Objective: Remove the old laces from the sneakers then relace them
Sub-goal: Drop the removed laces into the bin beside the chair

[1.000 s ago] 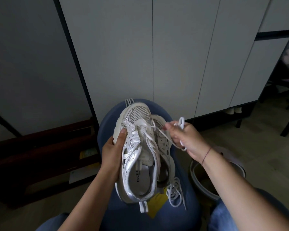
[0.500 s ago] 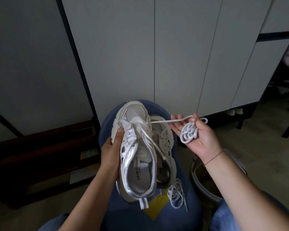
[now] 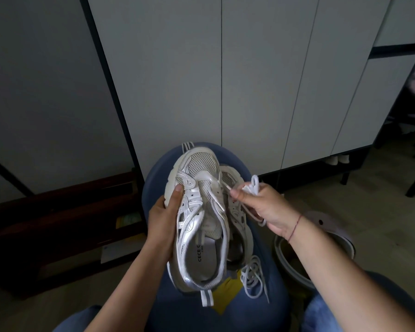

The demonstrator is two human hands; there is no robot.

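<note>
A white and silver sneaker (image 3: pixel 199 212) is held toe-away over a blue stool (image 3: pixel 158 183). My left hand (image 3: pixel 164 214) grips its left side, thumb on the upper. My right hand (image 3: pixel 265 207) pinches a white lace (image 3: pixel 252 185) close to the sneaker's front eyelets, with a bunch of the lace sticking out above the fingers. One strand (image 3: pixel 217 200) lies down across the tongue. A second sneaker (image 3: pixel 237 212) lies on the stool, mostly hidden behind the first. A loose white lace (image 3: pixel 254 277) lies coiled on the stool by the heel.
Grey cabinet doors (image 3: pixel 249 80) stand right behind the stool. A dark wooden bench (image 3: pixel 58 212) is on the left. A round grey bin (image 3: pixel 321 250) sits on the floor to the right. A yellow paper (image 3: pixel 228 295) lies under the sneakers. My knees are at the bottom.
My right hand, drawn out to the right with the lace taut half a second ago, has come back in to the sneaker's front eyelets. The left hand keeps its grip.
</note>
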